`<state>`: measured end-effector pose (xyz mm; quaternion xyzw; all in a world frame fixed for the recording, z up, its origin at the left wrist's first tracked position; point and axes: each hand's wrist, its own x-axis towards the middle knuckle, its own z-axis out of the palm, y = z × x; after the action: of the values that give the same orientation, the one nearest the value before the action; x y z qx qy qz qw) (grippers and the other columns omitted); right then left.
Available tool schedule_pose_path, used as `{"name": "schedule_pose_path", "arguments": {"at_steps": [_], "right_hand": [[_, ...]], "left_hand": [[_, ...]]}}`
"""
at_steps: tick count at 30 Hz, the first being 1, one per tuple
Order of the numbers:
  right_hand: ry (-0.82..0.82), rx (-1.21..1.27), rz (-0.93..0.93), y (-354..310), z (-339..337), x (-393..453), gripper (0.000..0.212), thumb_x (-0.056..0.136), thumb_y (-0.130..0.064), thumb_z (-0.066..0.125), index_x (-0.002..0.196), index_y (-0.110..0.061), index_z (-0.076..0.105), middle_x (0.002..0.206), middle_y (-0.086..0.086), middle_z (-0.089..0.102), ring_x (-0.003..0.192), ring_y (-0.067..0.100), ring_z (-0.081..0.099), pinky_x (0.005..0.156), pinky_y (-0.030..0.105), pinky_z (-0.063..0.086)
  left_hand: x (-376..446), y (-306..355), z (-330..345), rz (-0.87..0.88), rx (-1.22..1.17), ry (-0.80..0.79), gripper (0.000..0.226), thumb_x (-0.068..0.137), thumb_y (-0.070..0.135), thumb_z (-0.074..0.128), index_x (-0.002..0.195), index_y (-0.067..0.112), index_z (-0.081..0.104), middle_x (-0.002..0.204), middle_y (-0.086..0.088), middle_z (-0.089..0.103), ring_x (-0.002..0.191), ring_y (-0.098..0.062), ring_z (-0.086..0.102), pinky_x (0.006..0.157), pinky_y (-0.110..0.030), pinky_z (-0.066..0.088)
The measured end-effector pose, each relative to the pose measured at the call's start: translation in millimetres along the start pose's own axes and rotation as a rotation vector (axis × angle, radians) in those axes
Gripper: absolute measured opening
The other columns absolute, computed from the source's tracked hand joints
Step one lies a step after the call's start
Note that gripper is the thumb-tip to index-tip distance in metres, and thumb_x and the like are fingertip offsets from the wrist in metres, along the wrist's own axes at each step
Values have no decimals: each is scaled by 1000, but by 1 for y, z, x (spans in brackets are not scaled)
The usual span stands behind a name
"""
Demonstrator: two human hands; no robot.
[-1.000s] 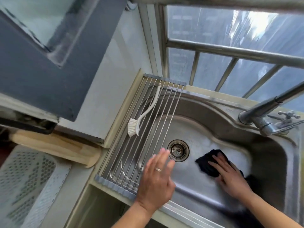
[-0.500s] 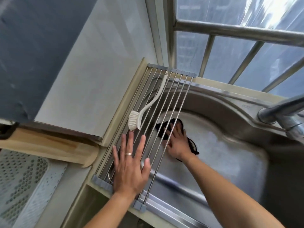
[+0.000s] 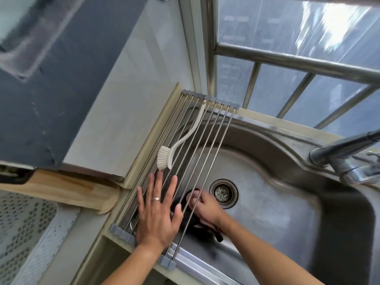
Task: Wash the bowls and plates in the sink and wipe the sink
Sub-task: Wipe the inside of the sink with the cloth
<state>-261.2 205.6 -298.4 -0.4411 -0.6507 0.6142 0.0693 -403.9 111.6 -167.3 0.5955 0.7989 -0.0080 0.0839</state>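
A steel sink fills the right half of the view, with its drain near the middle. My right hand is down in the basin just left of the drain, pressing a black cloth against the bottom; its fingertips are partly hidden behind the rack rods. My left hand lies flat with spread fingers on a roll-up rod rack that spans the sink's left side. No bowls or plates are visible.
A white dish brush lies on the rack beyond my left hand. The faucet stands at the right rim. A wooden board and a white perforated mat sit on the counter to the left. Window bars rise behind.
My right hand has slid the black cloth from the far part of the basin under the rack toward the near side, beside the drain. My left hand stays flat on the rack.
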Motion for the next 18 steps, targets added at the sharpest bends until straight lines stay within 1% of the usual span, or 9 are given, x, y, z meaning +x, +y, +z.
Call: {"name": "schedule_pose_path", "arguments": {"at_steps": [1,3,4,5,7,9,13,16,18], "right_hand": [[153,-91,-42,0,-10,8,25,92,-39,56,114,-27,60,100,-20,67,96,7,60,90,36,49],[490,-428,-111,7,-26,25,55,96,-42,55,144,-16,45,138,2,56,129,21,48,109,41,40],[526,-535,-107,10,-32,32,65,97,-46,51,152,-15,36,152,9,43,141,28,36,117,45,32],[421,-605,-108,9,-35,37,71,98,-53,45,158,-19,27,162,11,29,150,31,23,122,49,23],[69,-805,-192,14,-25,41,77,97,-66,30,162,-33,6,171,5,2,156,33,-4,124,57,2],[-88,-972,-316,25,-5,40,77,97,-69,29,162,-37,2,170,3,-6,155,35,-13,120,58,-12],[-110,-1064,-436,43,-1,49,61,101,-56,38,158,-40,24,169,1,12,155,39,9,120,56,-14],[-122,-1119,-519,48,-27,67,57,105,-50,35,158,-47,15,170,-6,9,156,34,9,122,57,-5],[-67,-1171,-466,47,-46,75,58,105,-51,31,158,-50,7,170,-9,8,156,31,6,122,58,2]], "left_hand": [[1,0,0,2,-2,4,73,93,44,37,161,26,17,169,-8,0,156,-30,2,119,-66,17],[2,-1,1,5,-7,16,73,94,44,37,161,24,18,169,-9,1,156,-31,4,119,-66,16],[2,-2,2,7,-8,21,72,94,44,37,161,24,18,169,-9,1,156,-31,4,119,-66,15],[2,-2,3,10,-9,24,72,94,44,37,161,24,18,169,-9,1,156,-31,4,119,-66,15],[2,-3,4,13,-15,31,73,94,44,37,161,24,18,169,-9,1,156,-31,4,119,-66,15],[3,-3,5,13,-22,32,73,94,44,37,161,24,19,169,-8,1,156,-31,4,119,-66,15],[3,-3,5,11,-29,31,73,94,44,37,161,24,18,169,-8,1,156,-30,2,120,-66,14],[2,-3,6,14,-29,37,73,94,45,36,161,24,18,169,-8,0,156,-30,2,120,-65,14],[2,-3,6,15,-27,43,72,94,45,36,161,25,17,169,-8,1,156,-30,2,120,-65,14]]}}
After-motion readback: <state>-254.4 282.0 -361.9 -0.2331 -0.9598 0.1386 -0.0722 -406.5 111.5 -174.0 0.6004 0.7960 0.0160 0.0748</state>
